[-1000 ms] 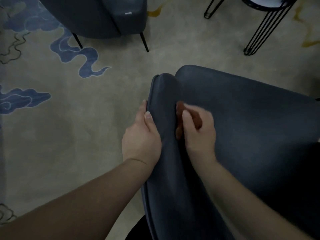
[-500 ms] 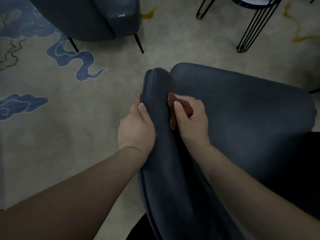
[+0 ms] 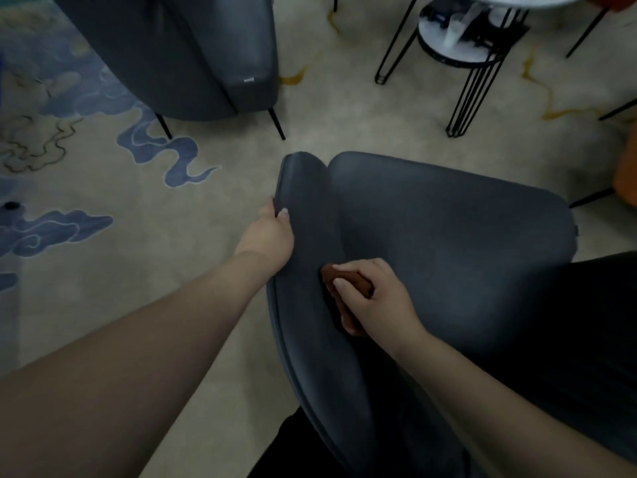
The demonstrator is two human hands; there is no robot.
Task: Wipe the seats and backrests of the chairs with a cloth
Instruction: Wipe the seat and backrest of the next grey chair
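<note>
A dark grey upholstered chair [image 3: 448,243] fills the lower right of the head view, its backrest edge [image 3: 306,208] running down the middle. My left hand [image 3: 269,236] grips that outer edge, thumb on top. My right hand [image 3: 372,298] holds a small brown cloth [image 3: 348,281] and presses it into the crease where the backrest meets the seat. Most of the cloth is hidden under my fingers.
A second dark grey chair [image 3: 193,56] stands at the upper left on thin black legs. A black wire-legged side table [image 3: 462,50] is at the upper right. An orange object [image 3: 627,167] shows at the right edge. Beige carpet [image 3: 103,277] with blue swirls lies all around.
My right hand has slid the cloth down the inner side of the backrest toward me. My left hand keeps its hold on the backrest's outer edge. The camera view has lifted.
</note>
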